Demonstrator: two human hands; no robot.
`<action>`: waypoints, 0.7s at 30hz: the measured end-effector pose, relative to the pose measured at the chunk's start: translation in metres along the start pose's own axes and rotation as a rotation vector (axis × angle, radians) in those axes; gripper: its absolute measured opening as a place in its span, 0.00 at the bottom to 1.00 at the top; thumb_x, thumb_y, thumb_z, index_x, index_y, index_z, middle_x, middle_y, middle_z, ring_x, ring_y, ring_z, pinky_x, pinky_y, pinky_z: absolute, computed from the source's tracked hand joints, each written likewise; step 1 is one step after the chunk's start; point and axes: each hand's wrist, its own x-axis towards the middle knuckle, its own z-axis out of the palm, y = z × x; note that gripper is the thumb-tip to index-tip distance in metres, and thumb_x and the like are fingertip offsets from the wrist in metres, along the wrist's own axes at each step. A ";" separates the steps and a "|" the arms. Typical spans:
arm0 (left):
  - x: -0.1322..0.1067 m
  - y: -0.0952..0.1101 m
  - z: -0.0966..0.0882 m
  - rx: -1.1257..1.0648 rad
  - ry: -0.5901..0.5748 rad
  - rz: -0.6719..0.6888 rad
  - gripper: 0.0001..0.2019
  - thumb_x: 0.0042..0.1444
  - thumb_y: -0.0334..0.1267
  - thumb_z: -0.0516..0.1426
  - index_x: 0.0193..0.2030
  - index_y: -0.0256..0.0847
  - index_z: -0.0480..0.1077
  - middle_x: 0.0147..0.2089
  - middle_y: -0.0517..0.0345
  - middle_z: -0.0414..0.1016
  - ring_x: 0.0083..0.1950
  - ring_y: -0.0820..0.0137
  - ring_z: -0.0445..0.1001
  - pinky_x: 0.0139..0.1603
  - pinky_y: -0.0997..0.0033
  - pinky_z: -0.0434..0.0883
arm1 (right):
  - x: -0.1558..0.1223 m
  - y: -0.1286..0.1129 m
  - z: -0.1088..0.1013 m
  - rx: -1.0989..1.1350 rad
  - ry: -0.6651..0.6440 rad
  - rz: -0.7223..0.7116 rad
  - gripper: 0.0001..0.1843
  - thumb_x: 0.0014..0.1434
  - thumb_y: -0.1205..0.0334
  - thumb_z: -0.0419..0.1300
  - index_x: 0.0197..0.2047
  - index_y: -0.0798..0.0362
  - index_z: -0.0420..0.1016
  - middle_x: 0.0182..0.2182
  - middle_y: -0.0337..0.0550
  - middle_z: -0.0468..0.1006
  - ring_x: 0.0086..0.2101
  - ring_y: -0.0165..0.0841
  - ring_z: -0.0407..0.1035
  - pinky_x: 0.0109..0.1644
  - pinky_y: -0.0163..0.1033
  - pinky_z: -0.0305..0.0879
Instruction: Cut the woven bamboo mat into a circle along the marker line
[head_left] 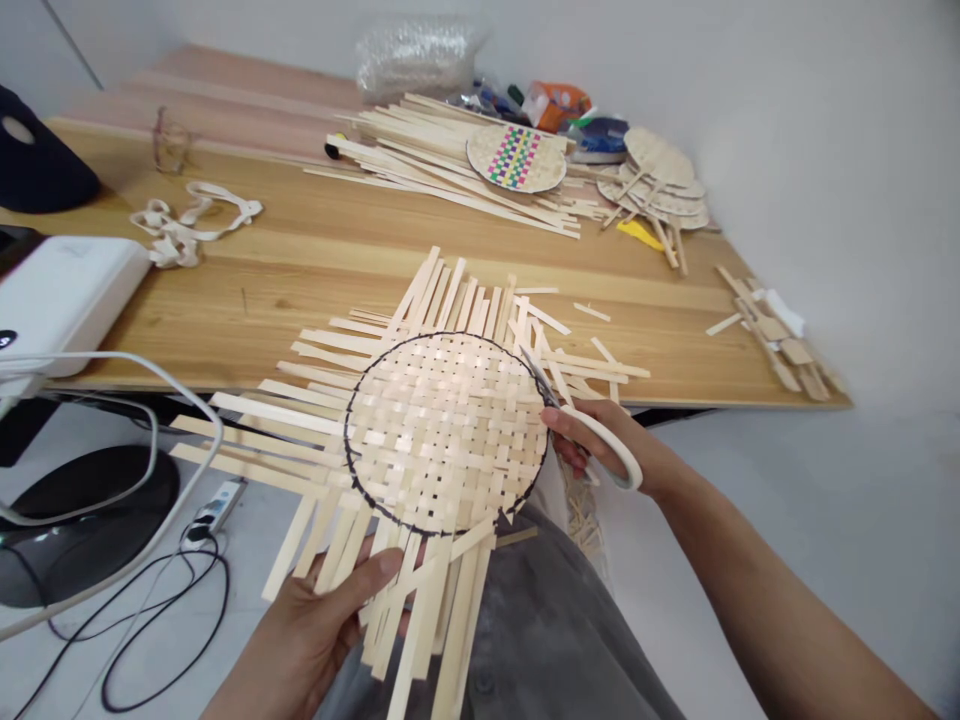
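Wooden desk (315, 270) bears white box (82, 290), mark illegible; left hand (319, 615) grips woven disc (442, 430), right hand (636, 432) scissors (609, 436).

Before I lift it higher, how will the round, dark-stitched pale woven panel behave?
The round, dark-stitched pale woven panel is probably light, since the weave looks thin. Its closely interlaced middle may stay fairly flat; the long strip ends could bend or snag, sticking out loose.
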 end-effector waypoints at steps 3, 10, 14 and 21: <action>0.000 0.000 0.000 0.004 0.011 -0.001 0.21 0.36 0.39 0.75 0.41 0.40 0.81 0.44 0.53 0.85 0.52 0.52 0.80 0.40 0.70 0.80 | 0.001 0.002 0.002 0.029 0.040 0.035 0.34 0.50 0.28 0.61 0.19 0.51 0.60 0.15 0.35 0.64 0.16 0.26 0.61 0.20 0.34 0.60; 0.005 -0.002 -0.005 -0.005 0.033 0.015 0.22 0.36 0.39 0.75 0.41 0.42 0.81 0.44 0.53 0.86 0.49 0.54 0.82 0.41 0.70 0.79 | 0.005 0.008 0.004 0.030 0.125 0.080 0.34 0.45 0.30 0.66 0.20 0.51 0.58 0.12 0.31 0.59 0.13 0.24 0.55 0.13 0.31 0.55; 0.007 -0.001 -0.007 0.001 0.016 0.020 0.24 0.36 0.40 0.75 0.43 0.40 0.81 0.42 0.51 0.86 0.48 0.53 0.82 0.40 0.70 0.79 | 0.007 0.011 0.003 -0.022 0.141 0.075 0.31 0.47 0.32 0.67 0.21 0.50 0.60 0.12 0.31 0.59 0.12 0.24 0.54 0.10 0.32 0.53; 0.010 -0.002 -0.009 0.027 0.058 0.021 0.20 0.33 0.39 0.76 0.35 0.37 0.80 0.38 0.51 0.85 0.42 0.57 0.82 0.34 0.75 0.77 | 0.007 0.014 0.005 0.016 0.135 0.068 0.30 0.50 0.34 0.66 0.22 0.51 0.61 0.12 0.30 0.60 0.10 0.24 0.53 0.09 0.31 0.52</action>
